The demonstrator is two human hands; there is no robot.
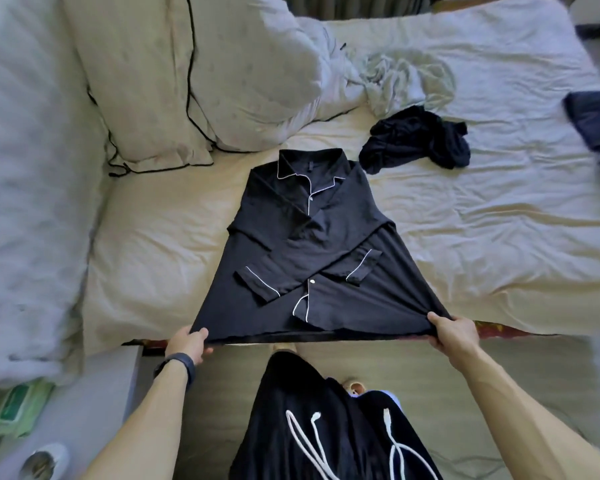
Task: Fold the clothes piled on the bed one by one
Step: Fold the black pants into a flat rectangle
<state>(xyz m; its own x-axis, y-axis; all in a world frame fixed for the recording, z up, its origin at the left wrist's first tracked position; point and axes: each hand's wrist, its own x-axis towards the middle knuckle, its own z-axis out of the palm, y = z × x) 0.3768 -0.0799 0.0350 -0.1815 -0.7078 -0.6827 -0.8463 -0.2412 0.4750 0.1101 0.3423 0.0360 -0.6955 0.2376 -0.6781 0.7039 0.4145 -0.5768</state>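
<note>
Tension runs along the hem of the dark pyjama shirt (312, 237), which lies flat on the bed (499, 237) with its collar away from the person, both sleeves crossed over the front and the hem at the mattress's near edge. The left hand (187, 344) pinches the hem's left corner and the right hand (454, 332) pinches the right corner. Each grip is closed on cloth, thumb on top.

The step in hand looks like carrying the hem up toward the collar. To do it well, lift the 2 corners together and keep them level. Hold the hem taut so the body does not sag. Pass over the crossed sleeves without dragging them out of place, and set the hem down square just below the collar.

The fingers under the cloth are hidden. Beyond the shirt lies a crumpled black garment (416, 140), its kind unclear, and farther off a pale garment (402, 77) that blends into the sheet. A folded dark item (593, 116) is cut off at the right edge of the view.
</note>
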